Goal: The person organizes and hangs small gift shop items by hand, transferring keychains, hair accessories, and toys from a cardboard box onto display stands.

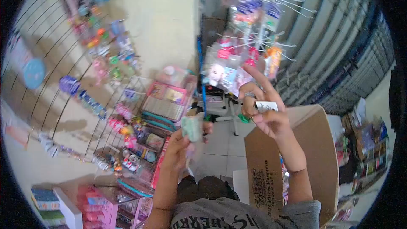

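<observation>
My left hand (180, 144) is raised in front of me and grips a small pale green packet (193, 128). My right hand (263, 106) is higher and to the right, its fingers closed on a small white label or card (267, 106) with dark print, the index finger pointing up. Just beyond the right hand stands a spinning hook rack (254, 38) hung with packaged small goods. Something small and green (244, 118) shows under the right hand; I cannot tell what it is.
An open brown cardboard box (292, 161) stands close at my right. A wire wall grid (97, 68) full of hanging toys and trinkets covers the left wall. Pink boxed items (165, 97) lean below it. Metal shutters (339, 51) close the right side. Tiled floor lies ahead.
</observation>
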